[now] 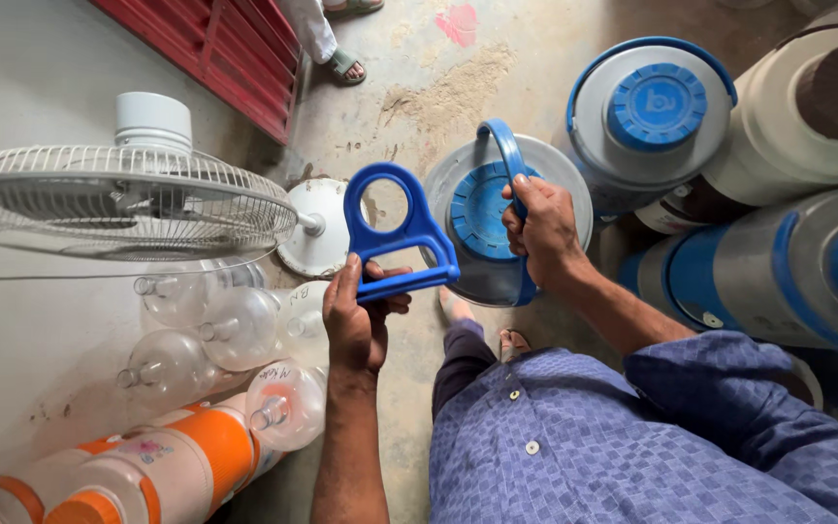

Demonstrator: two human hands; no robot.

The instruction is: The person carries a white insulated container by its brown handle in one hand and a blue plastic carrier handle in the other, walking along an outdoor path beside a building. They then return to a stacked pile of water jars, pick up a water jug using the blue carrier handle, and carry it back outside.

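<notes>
My left hand (359, 318) grips the flat bar of a loose blue plastic carrying handle (392, 233) with a round ring at its top, held up in front of me. My right hand (541, 233) is closed around the curved blue handle (506, 155) of a clear water jug (560, 180) with a blue screw cap (482, 209), lifting it off the concrete floor. The two blue handles are a short way apart and do not touch. My feet show below the jug.
A white pedestal fan (123, 199) stands at left, with clear empty bottles (235, 330) and orange-and-white containers (147, 471) below it. Several large jugs with blue caps (657, 107) crowd the right. A red door (225, 49) and another person's sandalled foot (344, 66) are at top.
</notes>
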